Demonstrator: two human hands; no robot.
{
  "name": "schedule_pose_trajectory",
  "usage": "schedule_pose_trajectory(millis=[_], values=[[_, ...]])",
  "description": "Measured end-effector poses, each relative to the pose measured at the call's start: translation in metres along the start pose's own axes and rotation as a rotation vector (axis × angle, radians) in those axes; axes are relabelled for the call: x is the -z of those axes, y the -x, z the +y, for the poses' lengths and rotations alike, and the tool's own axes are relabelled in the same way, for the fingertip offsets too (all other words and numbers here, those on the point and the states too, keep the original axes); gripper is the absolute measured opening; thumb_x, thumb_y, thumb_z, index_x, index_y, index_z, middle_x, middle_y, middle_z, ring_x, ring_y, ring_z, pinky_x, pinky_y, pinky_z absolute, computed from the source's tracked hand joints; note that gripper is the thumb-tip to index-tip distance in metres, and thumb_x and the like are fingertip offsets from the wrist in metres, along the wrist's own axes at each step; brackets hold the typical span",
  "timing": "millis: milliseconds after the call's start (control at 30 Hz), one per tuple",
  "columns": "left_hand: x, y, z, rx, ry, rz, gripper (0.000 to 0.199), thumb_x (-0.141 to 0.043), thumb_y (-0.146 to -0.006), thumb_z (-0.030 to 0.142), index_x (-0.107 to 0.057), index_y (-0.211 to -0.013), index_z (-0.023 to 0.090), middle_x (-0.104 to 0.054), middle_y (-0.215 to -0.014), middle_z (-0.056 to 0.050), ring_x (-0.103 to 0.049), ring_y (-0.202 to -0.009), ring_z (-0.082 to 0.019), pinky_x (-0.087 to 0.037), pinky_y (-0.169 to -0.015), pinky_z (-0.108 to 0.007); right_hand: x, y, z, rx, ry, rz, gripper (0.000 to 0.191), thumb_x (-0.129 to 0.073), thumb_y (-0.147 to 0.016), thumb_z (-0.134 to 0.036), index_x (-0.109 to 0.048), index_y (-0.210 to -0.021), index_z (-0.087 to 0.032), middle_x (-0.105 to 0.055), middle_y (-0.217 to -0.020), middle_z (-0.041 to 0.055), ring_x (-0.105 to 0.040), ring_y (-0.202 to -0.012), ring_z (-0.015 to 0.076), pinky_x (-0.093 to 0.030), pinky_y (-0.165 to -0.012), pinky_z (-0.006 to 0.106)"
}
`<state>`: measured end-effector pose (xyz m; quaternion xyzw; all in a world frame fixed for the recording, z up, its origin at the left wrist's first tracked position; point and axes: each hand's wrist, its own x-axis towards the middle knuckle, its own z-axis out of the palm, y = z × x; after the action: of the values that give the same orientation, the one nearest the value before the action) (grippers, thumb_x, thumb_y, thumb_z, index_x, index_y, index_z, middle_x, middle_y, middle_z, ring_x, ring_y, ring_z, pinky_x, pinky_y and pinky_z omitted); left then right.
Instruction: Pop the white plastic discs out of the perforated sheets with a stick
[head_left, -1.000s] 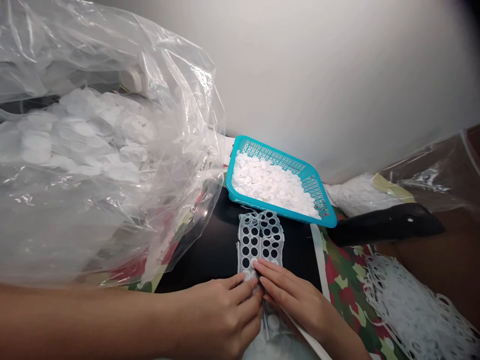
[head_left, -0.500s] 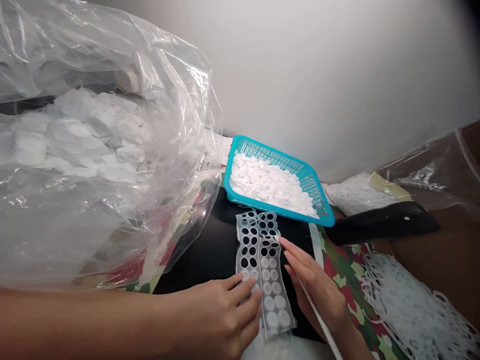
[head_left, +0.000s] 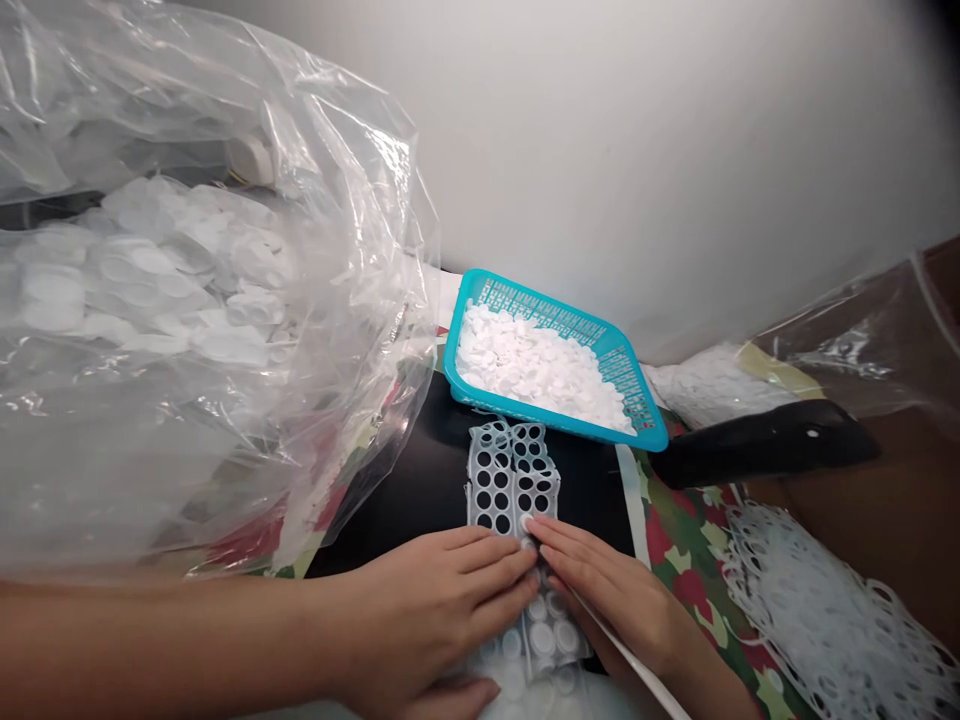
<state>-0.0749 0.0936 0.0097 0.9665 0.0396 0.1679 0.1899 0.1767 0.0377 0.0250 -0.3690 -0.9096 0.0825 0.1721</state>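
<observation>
Both hands down on the holed sheet, discs everywhere

So we've got our left hand [head_left: 450, 600] laid across the clear holed sheet [head_left: 493, 497], fingers fairly close together, thumb out wide from them, not gripping anything we can see. Our right hand [head_left: 615, 590] is narrow, holding a slim white stick [head_left: 637, 672] that slants down toward us, with a fingertip on a small white disc [head_left: 527, 522] at the sheet. Fingertips of both hands nearly meet there.

The sheet lies lengthwise on a black surface [head_left: 397, 500], its far end right by a blue basket [head_left: 459, 385] heaped with white pieces [head_left: 540, 365]. Farther holes show black through them, while the nearer part has round pale discs in rows.

Big clear bag [head_left: 360, 200] of translucent discs [head_left: 150, 280] on our left. Over on the right, a long black object [head_left: 772, 442] and a tangle of pale rings [head_left: 832, 600], plus camo-print cloth [head_left: 679, 560].
</observation>
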Motion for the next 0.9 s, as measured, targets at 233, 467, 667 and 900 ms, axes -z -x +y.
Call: schedule_pose_trajectory(millis=[233, 467, 667, 900], values=[[-0.003, 0.001, -0.002, 0.02, 0.068, -0.008, 0.06, -0.043, -0.093, 0.035, -0.039, -0.141, -0.001, -0.039, -0.147, -0.021, -0.037, -0.138, -0.028, -0.028, -0.115, -0.037, 0.004, -0.005, -0.004, -0.004, -0.021, 0.01, 0.042, -0.048, -0.091, -0.002, -0.05, -0.131, -0.012, -0.064, -0.126, 0.0148, -0.056, -0.125, 0.0238, -0.055, -0.099, 0.037], [-0.003, 0.001, -0.002, 0.011, 0.077, 0.008, 0.061, -0.045, -0.09, 0.034, -0.04, -0.139, -0.002, -0.043, -0.145, -0.021, -0.04, -0.135, -0.028, -0.029, -0.116, -0.037, -0.004, 0.003, 0.002, 0.012, 0.026, -0.044, 0.046, -0.047, -0.093, -0.003, -0.044, -0.138, -0.009, -0.058, -0.134, 0.0169, -0.05, -0.131, 0.0241, -0.052, -0.103, 0.038], [-0.007, 0.0, -0.002, 0.003, 0.037, 0.005, 0.062, -0.046, -0.089, 0.036, -0.041, -0.138, -0.002, -0.041, -0.145, -0.021, -0.04, -0.135, -0.029, -0.026, -0.116, -0.036, -0.016, 0.001, 0.004, 0.004, 0.064, 0.109, 0.049, -0.043, -0.095, -0.004, -0.039, -0.143, -0.013, -0.057, -0.134, 0.0178, -0.05, -0.13, 0.0249, -0.054, -0.101, 0.04], [-0.007, 0.0, -0.001, 0.004, 0.021, 0.0, 0.06, -0.046, -0.09, 0.036, -0.044, -0.137, 0.0, -0.044, -0.144, -0.019, -0.04, -0.135, -0.027, -0.023, -0.118, -0.035, -0.019, 0.0, 0.004, -0.177, 0.114, 0.315, 0.048, -0.052, -0.089, -0.001, -0.05, -0.135, -0.017, -0.06, -0.133, 0.0119, -0.06, -0.12, 0.0244, -0.057, -0.097, 0.037]])
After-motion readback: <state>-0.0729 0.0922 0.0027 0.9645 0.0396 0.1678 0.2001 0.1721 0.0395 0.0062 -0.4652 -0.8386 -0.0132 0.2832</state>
